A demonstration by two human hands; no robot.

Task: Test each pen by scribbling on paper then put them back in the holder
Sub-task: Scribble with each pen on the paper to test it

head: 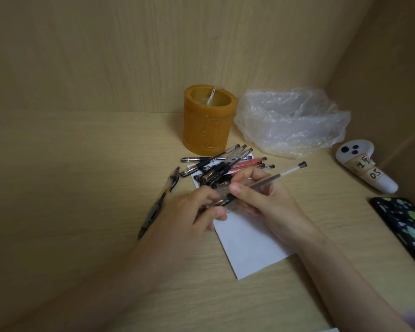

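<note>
Holding a clear pen [266,182] at frame centre, right hand [261,195] fingers grasp its barrel | left hand [201,207] fingers pinch its tip end, likely uncapping | paper [249,245] below the hands | amber holder [207,121] above a pile of pens [225,164] | next: scribble on paper.

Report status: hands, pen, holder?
Right hand grips clear pen; left hand pinches its tip end. Holder upright, nearly empty. Pen pile on paper, crowding the scribble area.

"DS" on controller's label [369,169]
</note>
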